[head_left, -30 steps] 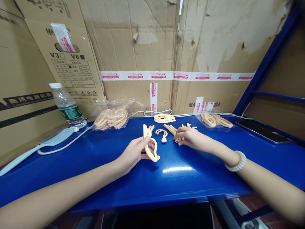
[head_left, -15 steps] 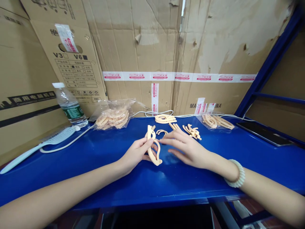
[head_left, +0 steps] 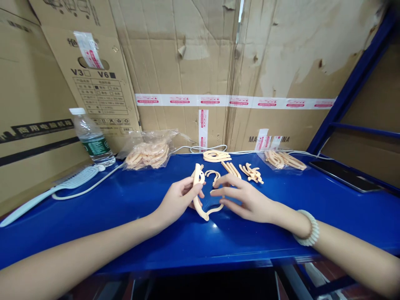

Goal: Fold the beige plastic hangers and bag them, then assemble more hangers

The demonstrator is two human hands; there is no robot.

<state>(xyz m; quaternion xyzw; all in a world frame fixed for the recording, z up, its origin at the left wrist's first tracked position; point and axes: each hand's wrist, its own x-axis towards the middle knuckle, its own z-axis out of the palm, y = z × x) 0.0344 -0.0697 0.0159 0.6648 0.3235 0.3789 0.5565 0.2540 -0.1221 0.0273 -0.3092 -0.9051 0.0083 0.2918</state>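
Observation:
My left hand (head_left: 178,199) pinches a peach plastic clip (head_left: 198,196), holding it upright just above the blue table (head_left: 125,225). My right hand (head_left: 242,198) grips the clip's curved lower arm, which is swung out to the right. A small hook-shaped peach piece (head_left: 213,176) lies on the table just behind both hands. Loose peach strips (head_left: 230,168) and several hooked pieces (head_left: 252,172) rest behind my right hand. A white bead bracelet (head_left: 308,229) circles my right wrist.
A clear bag of peach parts (head_left: 146,153) lies at the back left, another bag (head_left: 284,158) at the back right. A stack of curved parts (head_left: 215,155) sits by the cardboard wall. A water bottle (head_left: 91,138), a white comb-like object (head_left: 46,191), cables and a dark tablet (head_left: 343,173) border the table.
My right hand left the strips at the back and came to the clip. It now holds the clip's curved arm, which has swung out to the right.

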